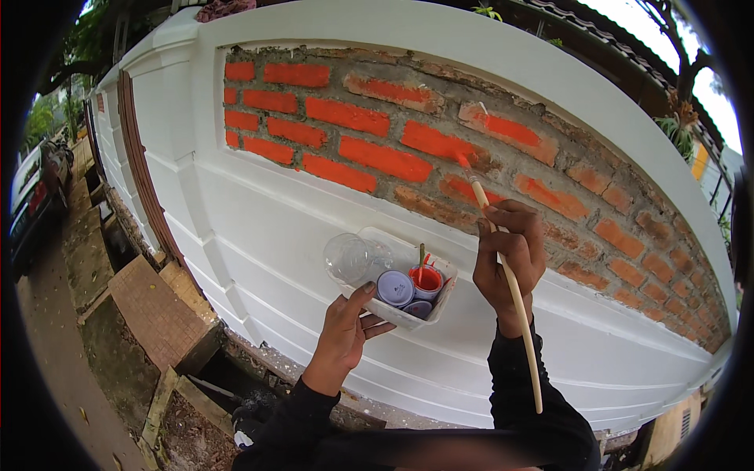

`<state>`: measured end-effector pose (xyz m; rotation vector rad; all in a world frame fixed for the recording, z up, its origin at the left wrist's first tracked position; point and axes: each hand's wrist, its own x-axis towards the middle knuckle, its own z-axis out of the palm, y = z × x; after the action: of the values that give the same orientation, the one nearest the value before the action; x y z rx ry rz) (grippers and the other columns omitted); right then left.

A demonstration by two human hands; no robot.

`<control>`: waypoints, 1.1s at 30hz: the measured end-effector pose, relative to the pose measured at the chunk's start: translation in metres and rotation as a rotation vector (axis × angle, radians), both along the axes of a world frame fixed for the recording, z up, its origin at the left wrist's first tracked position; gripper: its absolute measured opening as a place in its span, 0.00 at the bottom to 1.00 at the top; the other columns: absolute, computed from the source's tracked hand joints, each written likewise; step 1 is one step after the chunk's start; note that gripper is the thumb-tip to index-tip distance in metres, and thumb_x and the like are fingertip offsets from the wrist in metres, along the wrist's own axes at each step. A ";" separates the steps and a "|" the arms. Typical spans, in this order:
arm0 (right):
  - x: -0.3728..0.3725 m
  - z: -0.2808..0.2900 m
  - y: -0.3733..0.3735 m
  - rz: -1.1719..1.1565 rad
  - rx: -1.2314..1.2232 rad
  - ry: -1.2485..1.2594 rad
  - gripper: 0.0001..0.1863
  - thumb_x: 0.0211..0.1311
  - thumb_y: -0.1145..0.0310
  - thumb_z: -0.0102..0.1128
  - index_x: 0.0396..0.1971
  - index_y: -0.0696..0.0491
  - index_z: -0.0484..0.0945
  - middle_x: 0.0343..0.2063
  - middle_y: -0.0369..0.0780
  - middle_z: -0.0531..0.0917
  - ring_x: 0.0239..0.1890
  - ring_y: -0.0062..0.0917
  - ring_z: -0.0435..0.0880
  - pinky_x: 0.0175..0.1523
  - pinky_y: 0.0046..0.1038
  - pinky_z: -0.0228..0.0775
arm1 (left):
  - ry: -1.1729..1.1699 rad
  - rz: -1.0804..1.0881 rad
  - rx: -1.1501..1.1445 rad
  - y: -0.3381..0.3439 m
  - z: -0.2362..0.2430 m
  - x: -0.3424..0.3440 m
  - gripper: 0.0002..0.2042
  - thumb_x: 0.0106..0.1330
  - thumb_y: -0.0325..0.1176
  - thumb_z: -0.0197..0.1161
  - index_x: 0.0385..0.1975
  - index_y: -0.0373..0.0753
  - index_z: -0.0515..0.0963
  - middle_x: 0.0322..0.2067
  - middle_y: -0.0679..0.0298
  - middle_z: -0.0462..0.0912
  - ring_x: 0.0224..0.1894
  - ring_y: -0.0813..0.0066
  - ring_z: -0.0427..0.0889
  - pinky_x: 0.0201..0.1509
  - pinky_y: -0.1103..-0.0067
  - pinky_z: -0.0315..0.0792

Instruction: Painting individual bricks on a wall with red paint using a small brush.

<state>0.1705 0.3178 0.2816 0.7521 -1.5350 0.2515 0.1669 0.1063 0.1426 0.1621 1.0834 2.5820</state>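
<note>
Counting: one brush, one white tray, one uncovered pot of red paint. Right hand: fingers curled tight around brush handle. Left hand: thumb and fingers slightly parted, clamping tray edge. Surface: brick panel in white outdoor wall; car far left. Brush: long, slim, pale; tip against bright orange-red brick.

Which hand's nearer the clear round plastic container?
Left: left hand is just below the container, holding the white rectangular plastic tray. Right hand is well to its right, holding a long pale wooden paintbrush.
</note>
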 end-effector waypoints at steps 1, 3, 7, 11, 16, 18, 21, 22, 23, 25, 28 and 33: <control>-0.001 -0.001 -0.003 0.039 0.010 -0.034 0.13 0.56 0.88 0.65 0.24 0.57 0.71 0.35 0.43 0.81 0.42 0.37 0.86 0.40 0.31 0.81 | 0.000 -0.001 0.003 0.000 0.000 0.000 0.27 0.68 0.46 0.67 0.59 0.34 0.71 0.48 0.55 0.83 0.48 0.60 0.88 0.51 0.63 0.85; -0.003 0.006 -0.002 -0.016 0.068 -0.068 0.13 0.56 0.89 0.64 0.24 0.56 0.71 0.35 0.43 0.81 0.42 0.37 0.85 0.40 0.31 0.81 | 0.005 -0.013 0.006 0.002 0.001 -0.001 0.28 0.68 0.46 0.67 0.59 0.34 0.70 0.49 0.55 0.82 0.48 0.60 0.88 0.51 0.64 0.85; 0.001 0.004 0.009 -0.073 0.051 -0.108 0.14 0.55 0.89 0.64 0.23 0.56 0.69 0.34 0.44 0.80 0.42 0.37 0.85 0.42 0.34 0.81 | 0.001 -0.022 -0.019 0.008 0.001 0.000 0.26 0.70 0.47 0.64 0.59 0.35 0.71 0.50 0.54 0.83 0.49 0.60 0.87 0.53 0.61 0.84; -0.003 0.001 -0.004 0.032 0.021 -0.097 0.14 0.47 0.91 0.65 0.22 0.56 0.71 0.34 0.43 0.80 0.42 0.38 0.84 0.41 0.34 0.79 | 0.013 -0.005 -0.049 0.006 -0.003 -0.002 0.24 0.72 0.47 0.61 0.59 0.35 0.72 0.50 0.53 0.83 0.50 0.59 0.87 0.56 0.58 0.83; -0.006 0.008 0.008 -0.040 0.041 -0.123 0.15 0.37 0.91 0.65 0.22 0.56 0.72 0.34 0.42 0.80 0.41 0.38 0.83 0.40 0.32 0.78 | 0.004 -0.017 -0.048 0.013 0.003 0.000 0.24 0.72 0.46 0.61 0.59 0.34 0.72 0.50 0.53 0.83 0.50 0.59 0.87 0.55 0.58 0.83; 0.000 0.006 0.008 -0.063 0.048 -0.110 0.14 0.53 0.90 0.65 0.23 0.57 0.70 0.33 0.43 0.80 0.42 0.38 0.84 0.41 0.33 0.80 | 0.000 -0.009 -0.046 0.012 0.001 -0.001 0.23 0.72 0.45 0.61 0.58 0.34 0.72 0.50 0.53 0.83 0.50 0.59 0.87 0.55 0.58 0.83; -0.001 0.002 0.002 0.024 0.009 -0.089 0.14 0.53 0.89 0.65 0.23 0.56 0.70 0.33 0.43 0.80 0.43 0.37 0.84 0.40 0.32 0.80 | 0.004 -0.023 -0.044 0.010 -0.002 -0.003 0.24 0.72 0.45 0.61 0.58 0.34 0.72 0.50 0.53 0.83 0.50 0.58 0.87 0.55 0.58 0.83; -0.003 0.003 0.000 0.018 0.008 -0.090 0.14 0.53 0.89 0.65 0.23 0.56 0.70 0.33 0.43 0.80 0.43 0.37 0.84 0.40 0.32 0.80 | 0.005 -0.018 -0.042 0.011 -0.001 -0.003 0.23 0.72 0.45 0.61 0.58 0.34 0.72 0.49 0.53 0.83 0.50 0.58 0.87 0.55 0.58 0.83; -0.007 0.005 -0.001 0.033 0.042 -0.109 0.14 0.47 0.90 0.65 0.23 0.56 0.71 0.33 0.42 0.80 0.42 0.37 0.84 0.40 0.32 0.79 | 0.007 -0.013 -0.041 0.013 0.000 -0.004 0.23 0.72 0.46 0.61 0.58 0.34 0.72 0.49 0.53 0.83 0.50 0.58 0.87 0.55 0.58 0.83; -0.010 0.010 -0.001 -0.018 0.098 -0.140 0.15 0.41 0.91 0.65 0.22 0.55 0.72 0.34 0.42 0.81 0.42 0.37 0.84 0.40 0.32 0.79 | 0.008 -0.021 -0.041 0.013 0.001 -0.002 0.23 0.72 0.46 0.61 0.58 0.34 0.72 0.49 0.52 0.83 0.49 0.58 0.87 0.55 0.58 0.83; -0.007 0.005 0.008 -0.031 0.013 -0.072 0.15 0.40 0.91 0.64 0.22 0.55 0.72 0.34 0.42 0.81 0.42 0.38 0.84 0.40 0.33 0.79 | 0.009 -0.027 -0.039 0.014 0.002 0.000 0.23 0.72 0.46 0.61 0.57 0.34 0.72 0.49 0.52 0.83 0.49 0.58 0.87 0.55 0.58 0.84; -0.001 0.006 0.002 0.015 0.028 -0.035 0.15 0.40 0.91 0.65 0.22 0.55 0.73 0.34 0.42 0.81 0.42 0.38 0.83 0.39 0.33 0.79 | 0.010 -0.032 -0.052 0.018 0.005 0.001 0.23 0.72 0.45 0.61 0.57 0.34 0.73 0.48 0.53 0.84 0.49 0.58 0.87 0.54 0.58 0.84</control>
<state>0.1692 0.3201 0.2871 0.7852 -1.5689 0.2559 0.1682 0.1238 0.1472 0.1776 1.1412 2.5250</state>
